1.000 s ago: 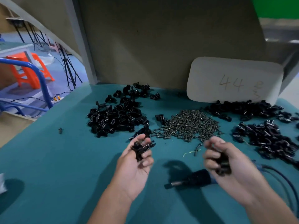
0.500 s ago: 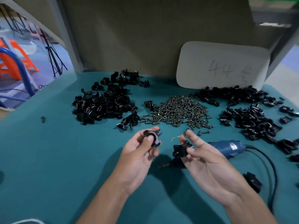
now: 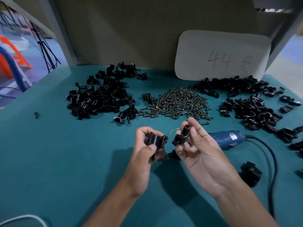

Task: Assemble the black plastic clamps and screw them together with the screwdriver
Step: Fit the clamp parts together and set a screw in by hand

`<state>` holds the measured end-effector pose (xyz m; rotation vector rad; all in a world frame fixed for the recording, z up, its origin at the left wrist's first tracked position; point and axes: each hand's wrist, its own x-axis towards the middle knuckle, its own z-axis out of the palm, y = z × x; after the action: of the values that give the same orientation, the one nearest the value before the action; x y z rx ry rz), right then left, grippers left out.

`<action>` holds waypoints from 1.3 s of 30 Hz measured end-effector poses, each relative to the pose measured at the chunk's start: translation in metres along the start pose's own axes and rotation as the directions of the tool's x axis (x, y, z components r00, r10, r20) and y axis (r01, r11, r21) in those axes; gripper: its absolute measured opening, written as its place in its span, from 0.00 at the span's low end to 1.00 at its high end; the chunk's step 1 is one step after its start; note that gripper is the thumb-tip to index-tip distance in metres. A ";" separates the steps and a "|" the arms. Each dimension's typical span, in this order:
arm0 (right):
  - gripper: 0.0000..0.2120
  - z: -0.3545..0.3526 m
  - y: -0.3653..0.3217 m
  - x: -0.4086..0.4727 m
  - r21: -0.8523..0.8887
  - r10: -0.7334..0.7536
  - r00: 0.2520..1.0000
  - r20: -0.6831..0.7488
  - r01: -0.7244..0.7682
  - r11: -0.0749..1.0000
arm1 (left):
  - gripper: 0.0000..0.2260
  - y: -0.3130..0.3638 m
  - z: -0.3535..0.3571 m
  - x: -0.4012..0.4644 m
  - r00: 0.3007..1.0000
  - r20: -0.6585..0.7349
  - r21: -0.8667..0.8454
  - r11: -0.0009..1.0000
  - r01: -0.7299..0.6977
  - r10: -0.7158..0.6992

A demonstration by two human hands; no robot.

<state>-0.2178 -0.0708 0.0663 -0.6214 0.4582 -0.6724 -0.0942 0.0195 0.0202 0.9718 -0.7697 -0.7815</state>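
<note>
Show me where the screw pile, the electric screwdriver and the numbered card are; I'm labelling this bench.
screw pile [image 3: 177,102]: head view, middle of the heap.
electric screwdriver [image 3: 225,139]: head view, blue body.
numbered card [image 3: 221,54]: head view, its face near the "44".

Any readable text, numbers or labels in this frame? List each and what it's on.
"44": handwritten in faint strokes on the white board leaning against the back wall.
A squiggly handwritten mark to the right of the "44" on the same board: not legible.
Small white label on the blue electric screwdriver: too small and blurred to read.
Nothing else carries readable text.
</note>
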 end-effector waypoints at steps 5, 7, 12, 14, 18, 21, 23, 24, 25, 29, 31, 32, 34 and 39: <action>0.11 -0.003 0.000 0.001 0.030 -0.001 1.000 -0.021 0.001 1.000 | 0.11 -0.002 0.000 0.001 1.000 -0.006 0.155 0.988 -0.026 0.027; 0.10 -0.005 0.000 0.002 0.051 0.006 1.000 -0.013 -0.005 0.999 | 0.11 0.001 0.001 0.003 0.998 -0.023 0.210 0.976 -0.054 0.061; 0.28 -0.015 -0.002 0.003 0.099 0.042 0.993 0.110 -0.053 0.994 | 0.11 0.010 0.001 0.003 0.983 -0.081 0.358 0.926 -0.123 0.162; 0.27 -0.017 -0.001 0.003 0.053 0.039 0.989 0.141 -0.047 0.997 | 0.12 0.012 0.001 0.002 0.977 -0.066 0.411 0.897 -0.159 0.203; 0.22 -0.015 0.003 0.004 -0.024 0.027 0.991 0.128 -0.024 0.999 | 0.12 0.014 0.003 0.001 0.964 -0.055 0.472 0.858 -0.203 0.259; 0.29 -0.014 0.002 0.003 -0.045 0.022 0.987 0.161 -0.015 0.999 | 0.11 0.013 0.004 -0.001 0.965 -0.050 0.492 0.847 -0.200 0.257; 0.28 -0.014 0.002 0.002 -0.040 0.022 0.988 0.153 -0.016 0.999 | 0.11 0.012 0.003 -0.002 0.969 -0.032 0.498 0.845 -0.197 0.245; 0.25 -0.014 0.002 0.002 -0.032 0.024 0.989 0.149 -0.020 0.999 | 0.11 0.012 0.003 -0.003 0.969 -0.020 0.503 0.840 -0.202 0.245; 0.20 -0.013 0.003 0.002 -0.017 0.029 0.989 0.144 -0.027 0.999 | 0.11 0.011 0.003 -0.003 0.968 -0.010 0.507 0.835 -0.213 0.252; 0.14 -0.012 0.006 0.000 0.072 0.055 0.990 0.128 -0.064 0.995 | 0.10 0.006 0.002 -0.003 0.957 -0.007 0.540 0.806 -0.242 0.291; 0.15 -0.013 0.005 0.000 0.082 0.058 0.990 0.126 -0.069 0.994 | 0.08 0.005 0.001 -0.001 0.954 -0.027 0.543 0.805 -0.237 0.299; 0.16 -0.013 0.005 0.001 0.088 0.058 0.990 0.126 -0.069 0.994 | 0.07 0.004 0.000 -0.001 0.954 -0.036 0.540 0.808 -0.233 0.299; 0.18 -0.014 0.004 0.001 0.102 0.060 0.991 0.122 -0.073 0.992 | 0.08 0.004 0.000 0.000 0.960 -0.058 0.493 0.844 -0.212 0.275; 0.28 -0.013 0.003 -0.001 0.142 0.045 0.984 0.175 -0.071 0.987 | 0.13 0.001 0.003 -0.001 0.991 -0.032 0.363 0.925 -0.108 0.128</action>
<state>-0.2246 -0.0738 0.0551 -0.5180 0.2629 -0.5861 -0.0968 0.0196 0.0216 1.2579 -0.9347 -0.5129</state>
